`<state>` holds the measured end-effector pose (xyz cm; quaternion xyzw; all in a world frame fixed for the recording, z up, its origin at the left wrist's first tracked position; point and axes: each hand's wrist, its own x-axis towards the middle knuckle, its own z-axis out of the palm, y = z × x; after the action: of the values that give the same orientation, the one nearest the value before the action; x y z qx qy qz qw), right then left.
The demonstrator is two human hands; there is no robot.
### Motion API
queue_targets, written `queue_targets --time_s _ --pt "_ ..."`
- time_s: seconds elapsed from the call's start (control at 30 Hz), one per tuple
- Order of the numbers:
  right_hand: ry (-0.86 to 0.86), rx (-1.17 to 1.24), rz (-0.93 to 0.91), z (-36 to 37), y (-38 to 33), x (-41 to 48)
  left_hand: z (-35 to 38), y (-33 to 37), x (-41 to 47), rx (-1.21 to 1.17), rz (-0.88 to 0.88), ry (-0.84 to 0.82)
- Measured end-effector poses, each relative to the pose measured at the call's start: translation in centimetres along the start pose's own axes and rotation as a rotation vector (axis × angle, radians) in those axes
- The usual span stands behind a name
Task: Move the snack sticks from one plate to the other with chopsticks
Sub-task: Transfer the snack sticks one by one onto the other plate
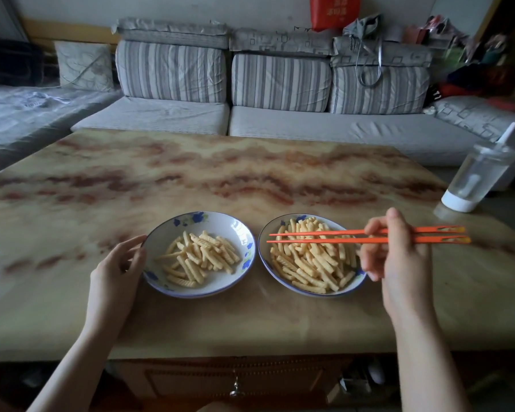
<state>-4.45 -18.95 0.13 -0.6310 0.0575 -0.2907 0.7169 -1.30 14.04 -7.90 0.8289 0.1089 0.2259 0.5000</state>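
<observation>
On the marbled tabletop (250,179), two blue-flowered plates sit side by side, rims nearly touching. The right hand (399,251) is closed around a pair of orange chopsticks (324,237), gripping them near their far ends. Their long axis runs almost level, left to right, the tips pointing left over the right plate (358,285) with a narrow gap between them and nothing pinched there. That plate carries the fuller heap of snack sticks (309,263), lying at all angles; the left plate (238,227) has a smaller pile (199,254). The left hand (116,269) is loosely curled, fingertips against the left plate's near-left rim. The right hand covers the right plate's right edge. A clear bottle (476,176) stands at the tabletop's far right, blurred and hard to make out.
</observation>
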Motion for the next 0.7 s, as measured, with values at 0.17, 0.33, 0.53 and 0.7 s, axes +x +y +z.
queue_targets --time_s 0.17,0.33,0.53,0.7 --pt "-0.013 -0.113 -0.016 -1.2 0.3 0.2 -0.1 0.0 -0.1 0.007 0.015 -0.002" --pt "-0.032 -0.125 -0.015 -1.2 0.7 0.2 -0.1 -0.1 -0.1 0.021 0.018 -0.001" --pt "-0.016 -0.109 -0.007 -0.6 1.1 0.1 -0.1 0.0 -0.1 0.022 0.03 -0.002" --pt "0.068 -0.002 -0.019 -0.1 0.1 -0.3 -0.1 0.1 -0.1 0.021 0.02 0.0"
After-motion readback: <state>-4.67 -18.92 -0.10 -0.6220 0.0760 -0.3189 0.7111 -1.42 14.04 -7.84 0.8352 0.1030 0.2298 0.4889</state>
